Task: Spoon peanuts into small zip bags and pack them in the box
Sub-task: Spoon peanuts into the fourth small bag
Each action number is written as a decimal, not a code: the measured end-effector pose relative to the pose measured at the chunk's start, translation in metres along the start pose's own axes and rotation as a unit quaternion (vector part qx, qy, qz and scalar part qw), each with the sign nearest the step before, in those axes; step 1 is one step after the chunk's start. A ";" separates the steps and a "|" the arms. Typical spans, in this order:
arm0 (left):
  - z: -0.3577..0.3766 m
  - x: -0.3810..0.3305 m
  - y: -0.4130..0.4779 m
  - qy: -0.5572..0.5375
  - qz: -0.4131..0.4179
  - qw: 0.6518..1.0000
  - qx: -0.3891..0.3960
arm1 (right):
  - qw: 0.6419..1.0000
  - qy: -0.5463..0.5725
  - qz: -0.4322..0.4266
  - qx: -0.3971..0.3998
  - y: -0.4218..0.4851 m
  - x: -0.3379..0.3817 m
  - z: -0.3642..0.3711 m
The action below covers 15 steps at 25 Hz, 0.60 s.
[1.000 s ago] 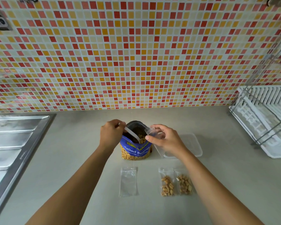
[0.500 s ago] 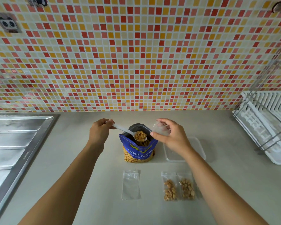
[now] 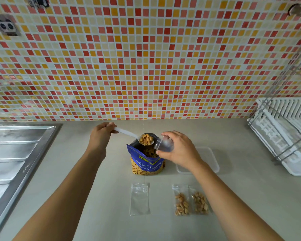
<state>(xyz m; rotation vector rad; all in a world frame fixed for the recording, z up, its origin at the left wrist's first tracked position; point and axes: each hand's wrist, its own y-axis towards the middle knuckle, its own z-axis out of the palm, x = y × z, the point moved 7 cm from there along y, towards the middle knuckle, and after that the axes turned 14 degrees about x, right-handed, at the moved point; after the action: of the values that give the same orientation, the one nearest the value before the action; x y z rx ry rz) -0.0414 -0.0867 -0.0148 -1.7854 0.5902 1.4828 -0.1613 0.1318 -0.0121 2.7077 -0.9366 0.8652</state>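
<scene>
A blue peanut bag (image 3: 147,161) stands open in the middle of the counter. My left hand (image 3: 101,136) grips the handle of a white spoon (image 3: 127,133) whose bowl, heaped with peanuts (image 3: 146,139), hovers over the bag's mouth. My right hand (image 3: 178,150) holds a small clear zip bag (image 3: 163,145) with its opening right beside the spoon's bowl. An empty zip bag (image 3: 139,199) lies flat near me. Two filled zip bags (image 3: 182,201) (image 3: 200,200) lie to its right. A clear plastic box (image 3: 211,160) sits behind my right hand, partly hidden.
A steel sink drainboard (image 3: 12,159) runs along the left. A white dish rack (image 3: 285,136) with metal bars stands at the right. The mosaic tile wall (image 3: 146,58) rises behind the counter.
The spoon has come up out of the peanut bag loaded with peanuts and moved right to the small zip bag's opening. My right hand has tilted that bag toward the spoon.
</scene>
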 end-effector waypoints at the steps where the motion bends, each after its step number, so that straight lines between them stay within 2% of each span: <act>1: 0.000 -0.007 -0.001 -0.006 0.004 1.000 0.001 | 1.000 0.002 -0.004 -0.003 0.001 0.004 0.001; 4: 0.002 -0.029 -0.005 0.010 0.029 1.000 0.005 | 0.999 0.043 -0.013 -0.017 0.004 0.011 0.004; 9: 0.015 -0.071 -0.015 0.136 0.116 0.984 0.005 | 0.989 0.128 -0.024 -0.069 0.005 0.022 0.008; 12: 0.032 -0.096 -0.031 0.259 0.200 0.944 0.031 | 0.979 0.171 -0.034 -0.101 0.005 0.027 0.010; 15: 0.041 -0.116 -0.049 0.382 0.299 0.874 0.019 | 0.965 0.239 -0.029 -0.102 0.005 0.029 0.011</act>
<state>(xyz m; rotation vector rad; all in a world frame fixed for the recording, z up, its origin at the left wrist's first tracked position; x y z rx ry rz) -0.0574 -0.0362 0.1071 -2.2592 1.6773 1.0316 -0.1404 0.1093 -0.0046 2.1916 -0.7818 1.2539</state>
